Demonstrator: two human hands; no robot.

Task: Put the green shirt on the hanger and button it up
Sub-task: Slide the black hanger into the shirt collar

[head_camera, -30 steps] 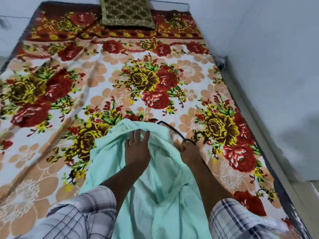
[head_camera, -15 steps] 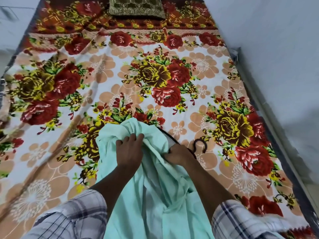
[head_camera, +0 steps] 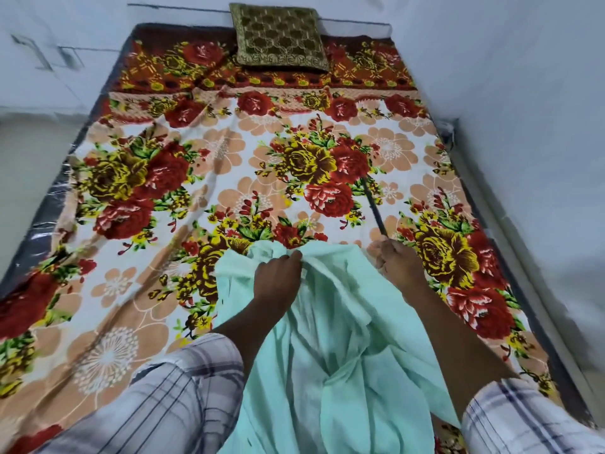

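Note:
The light green shirt (head_camera: 330,348) lies bunched on the flowered bedsheet, running from the near edge toward the middle. My left hand (head_camera: 278,280) grips a fold of its upper end, fingers curled into the cloth. My right hand (head_camera: 397,262) sits at the shirt's right edge and holds the black hanger (head_camera: 373,204), of which only a thin dark bar shows, pointing away from me over the sheet. The rest of the hanger is hidden by my hand and the cloth.
The bed (head_camera: 137,290) fills the view, with a dark patterned cushion (head_camera: 280,37) at its far end. A white wall (head_camera: 523,126) runs close along the right side. A pale floor strip lies at the left.
My left hand went from lying flat on the shirt to gripping the cloth. The hanger in my right hand turned, so one bar now sticks out away from me. The camera tilted up.

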